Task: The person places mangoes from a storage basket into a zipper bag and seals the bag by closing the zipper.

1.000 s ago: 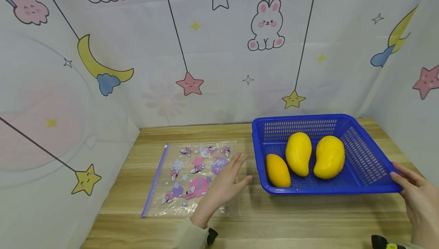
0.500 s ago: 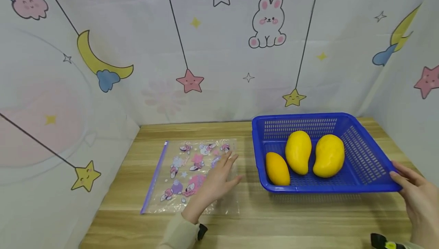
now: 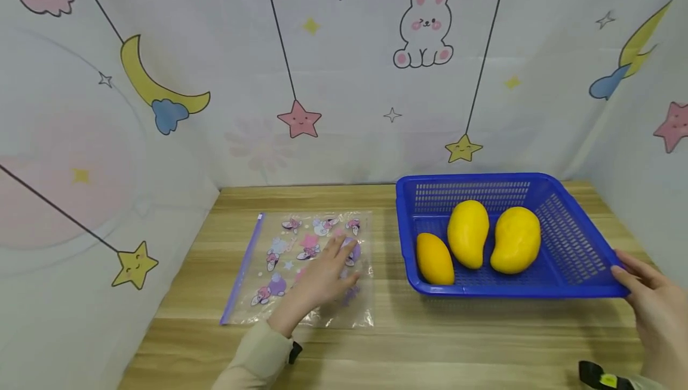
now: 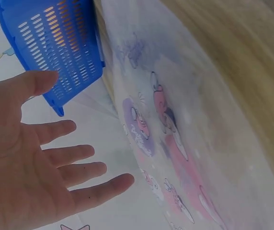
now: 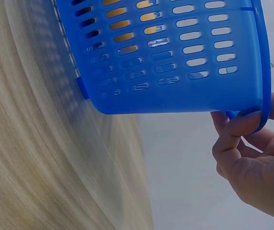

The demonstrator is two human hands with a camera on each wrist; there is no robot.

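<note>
A blue plastic basket (image 3: 583, 217) stands at the right of the table with three yellow mangoes inside: a small mango (image 3: 435, 258) at left, a mango (image 3: 469, 235) in the middle and another mango (image 3: 516, 240) beside it. My right hand (image 3: 658, 312) pinches the basket's near right rim corner, the thumb on the rim in the right wrist view (image 5: 256, 158). To the left lies a flat, clear zip bag (image 3: 290, 264) with cartoon prints and a purple zip edge. Over its right half hovers my left hand (image 3: 322, 279), fingers spread and holding nothing; the left wrist view shows the palm.
The wooden table (image 3: 408, 342) carries the bag and basket. Behind it hangs a white printed cloth (image 3: 355, 151), with further cloth walls along the left and right sides. Bare wood separates the bag from the basket.
My left hand has moved left, away from the basket and further over the bag. The right hand keeps its grip on the basket corner. The head view has tilted slightly downward.
</note>
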